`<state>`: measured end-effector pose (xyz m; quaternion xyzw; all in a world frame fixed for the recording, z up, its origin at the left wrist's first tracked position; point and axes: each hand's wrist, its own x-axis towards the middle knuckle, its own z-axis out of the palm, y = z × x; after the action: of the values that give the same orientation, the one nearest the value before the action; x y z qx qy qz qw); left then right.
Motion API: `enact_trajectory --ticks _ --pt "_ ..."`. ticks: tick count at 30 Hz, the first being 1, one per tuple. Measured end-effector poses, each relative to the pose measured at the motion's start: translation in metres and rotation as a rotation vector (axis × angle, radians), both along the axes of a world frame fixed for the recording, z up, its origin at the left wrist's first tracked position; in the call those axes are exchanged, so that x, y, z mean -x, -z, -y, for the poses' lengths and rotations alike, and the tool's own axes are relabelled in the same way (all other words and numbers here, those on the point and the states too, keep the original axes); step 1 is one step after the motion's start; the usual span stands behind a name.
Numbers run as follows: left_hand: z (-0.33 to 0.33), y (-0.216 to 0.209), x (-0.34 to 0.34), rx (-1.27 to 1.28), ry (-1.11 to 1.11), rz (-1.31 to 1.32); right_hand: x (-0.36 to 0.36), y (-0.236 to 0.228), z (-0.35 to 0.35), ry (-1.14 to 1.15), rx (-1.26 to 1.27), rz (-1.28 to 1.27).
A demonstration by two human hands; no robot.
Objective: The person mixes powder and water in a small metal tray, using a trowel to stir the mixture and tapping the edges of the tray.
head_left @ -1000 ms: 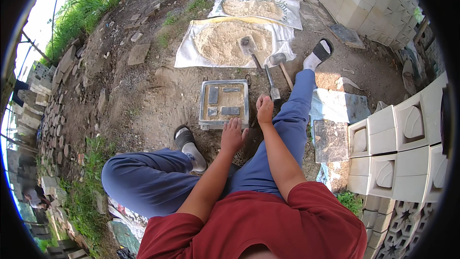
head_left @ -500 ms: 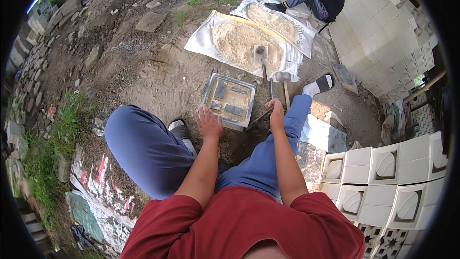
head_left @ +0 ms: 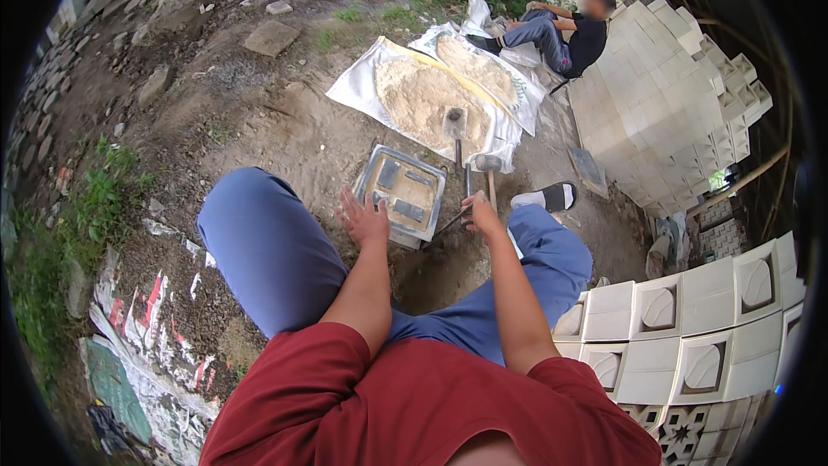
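A square grey metal mould [head_left: 437, 200] sits on the ground between my feet, filled with sandy mix around several dark rectangular plates [head_left: 408, 210]. My left hand [head_left: 366, 219] is at its near left edge, fingers spread and holding nothing; whether it touches the rim I cannot tell. By the mould's near right corner, my right hand [head_left: 480, 214] is closed around a thin dark bar [head_left: 450, 223] that slants down to that corner. Just beyond this hand lies a mallet [head_left: 488, 163] with a wooden handle. A square-bladed hand shovel [head_left: 454, 123] rests on the sand pile.
Pale sand [head_left: 414, 99] lies on white sacks [head_left: 349, 89] beyond the mould. Stacked pale blocks [head_left: 638, 121] rise at the right, with patterned blocks [head_left: 660, 306] nearer me. A person [head_left: 573, 39] in dark clothes sits at the far right. Loose stones [head_left: 272, 37] dot the dirt.
My left hand's fingers have spread wider. The right hand keeps its hold on the bar. My right knee has bent outward, and the whole view has shifted slightly.
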<state>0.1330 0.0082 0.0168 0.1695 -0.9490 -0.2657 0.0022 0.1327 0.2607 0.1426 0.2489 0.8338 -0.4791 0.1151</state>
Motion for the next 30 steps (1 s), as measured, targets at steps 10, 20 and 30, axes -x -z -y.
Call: enact_trajectory --ticks 10,20,30 --pt "0.021 0.009 0.029 0.165 0.189 -0.056 0.013 0.054 0.05 0.174 -0.055 -0.642" --pt "0.008 0.001 0.107 0.187 0.36 -0.139 -0.003 0.152 0.023 0.422 0.009 -0.69" --pt "0.014 0.031 0.108 -0.071 0.203 -0.273 0.036 0.061 0.023 0.563 0.591 -0.776"
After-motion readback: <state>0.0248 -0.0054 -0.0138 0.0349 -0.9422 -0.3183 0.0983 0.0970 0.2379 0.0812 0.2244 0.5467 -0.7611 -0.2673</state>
